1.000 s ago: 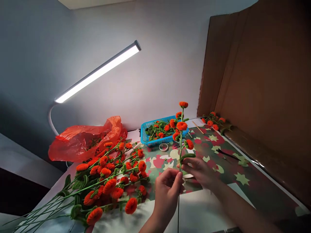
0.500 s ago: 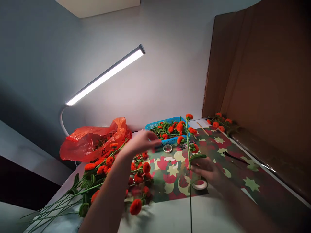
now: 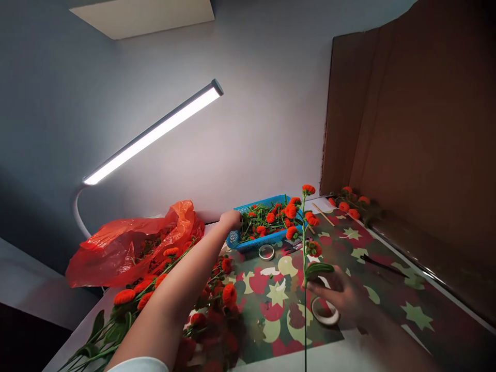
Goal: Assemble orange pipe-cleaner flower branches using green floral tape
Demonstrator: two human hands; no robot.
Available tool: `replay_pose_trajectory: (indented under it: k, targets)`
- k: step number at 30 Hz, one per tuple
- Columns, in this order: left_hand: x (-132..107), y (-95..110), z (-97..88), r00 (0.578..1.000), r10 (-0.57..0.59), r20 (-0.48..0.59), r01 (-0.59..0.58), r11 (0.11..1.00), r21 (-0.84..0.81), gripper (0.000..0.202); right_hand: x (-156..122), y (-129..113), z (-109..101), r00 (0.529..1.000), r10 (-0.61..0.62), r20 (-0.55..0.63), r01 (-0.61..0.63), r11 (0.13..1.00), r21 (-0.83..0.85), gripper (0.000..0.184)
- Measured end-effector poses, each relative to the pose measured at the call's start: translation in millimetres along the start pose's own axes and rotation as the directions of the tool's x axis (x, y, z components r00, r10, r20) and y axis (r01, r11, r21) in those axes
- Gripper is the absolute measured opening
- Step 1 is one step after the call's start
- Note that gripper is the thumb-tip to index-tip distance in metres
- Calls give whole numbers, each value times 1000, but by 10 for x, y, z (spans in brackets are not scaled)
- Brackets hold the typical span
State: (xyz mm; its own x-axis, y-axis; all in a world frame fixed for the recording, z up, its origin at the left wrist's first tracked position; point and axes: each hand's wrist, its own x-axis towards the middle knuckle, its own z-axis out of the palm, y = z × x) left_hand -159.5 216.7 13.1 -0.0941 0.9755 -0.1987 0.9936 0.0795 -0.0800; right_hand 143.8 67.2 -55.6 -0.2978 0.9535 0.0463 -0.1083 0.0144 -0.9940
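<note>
My right hand [image 3: 334, 290] is closed on the stem of an upright artificial flower spray [image 3: 305, 235] with several orange blooms and a long green leaf near the fingers. Just below that hand is a white ring of tape [image 3: 324, 311]; whether it hangs from the fingers or rests on the mat I cannot tell. My left hand [image 3: 231, 219] is at the left end of a blue plastic basket [image 3: 263, 239], its fingers hidden behind the hand and over the basket. Loose small orange flowers and green stems [image 3: 259, 214] fill the basket.
Finished-looking orange flower stems [image 3: 126, 297] lie along the left under my forearm, beside a red plastic bag [image 3: 116, 253]. On the patterned mat [image 3: 279, 330] are another tape ring [image 3: 266, 252] and a black tool [image 3: 383, 265]. A lit lamp [image 3: 155, 135] hangs above; cardboard [image 3: 406, 119] stands at right.
My left hand has moved away from the flower spray, leftward and forward to the basket. My right hand still grips the spray. The view has shifted slightly.
</note>
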Motion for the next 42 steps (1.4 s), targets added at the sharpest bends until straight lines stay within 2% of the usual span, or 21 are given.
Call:
replay_pose_trajectory:
  k: [5, 9, 12, 15, 19, 23, 27, 30, 33, 35, 36, 38, 40, 42]
  targets:
    - [38, 24, 27, 997, -42, -57, 40, 999, -32, 33, -10, 16, 8, 999, 21, 50, -20, 1000, -21, 35]
    - [12, -81, -170, 993, -57, -106, 49, 996, -80, 30, -2, 59, -4, 995, 22, 92, -21, 1000, -14, 35]
    - [-159, -219, -325, 983, -6, -185, -19, 991, -132, 24, 10, 36, -8, 990, -10, 139, 16, 999, -41, 32]
    - [-419, -303, -353, 962, 58, -266, -99, 985, -144, 33, 18, -45, 7, 987, -19, 160, 31, 997, -73, 32]
    - [-598, -235, -262, 930, 155, -333, -195, 977, -89, 29, 38, -126, 31, 989, 7, 146, 8, 995, -99, 33]
    - [-481, -87, -237, 919, 203, -339, -224, 974, -23, 28, 73, -64, 28, 979, -50, 196, 76, 989, -127, 30]
    - [-383, -51, -358, 900, 180, -398, -202, 979, -15, 40, 88, 3, 8, 978, -88, 189, 111, 987, -114, 29]
    - [-469, -72, -501, 871, 147, -468, -197, 979, -60, 29, 88, -32, -4, 970, -129, 207, 154, 983, -105, 25]
    - [-755, 0, -582, 855, 115, -506, -213, 967, -140, 21, 92, -95, -17, 959, -156, 236, 182, 979, -92, 22]
    - [-1063, 153, -542, 863, 109, -494, -245, 945, -219, 23, 88, -131, -28, 956, -152, 251, 176, 981, -75, 21]
    - [-1241, 261, -489, 871, 116, -478, -270, 925, -269, 23, 81, -151, -32, 955, -145, 259, 168, 983, -70, 21]
    - [-1599, 513, -327, 894, 95, -439, -333, 794, -508, 19, 54, -208, -29, 953, -139, 268, 161, 985, -64, 21]
    - [-1894, 762, -123, 887, 56, -458, -357, 712, -605, 14, 16, -292, -8, 945, -143, 296, 171, 982, -74, 19]
    - [-2066, 956, 85, 876, 24, -481, -387, 629, -674, 11, -17, -377, 27, 927, -153, 341, 191, 978, -81, 18]
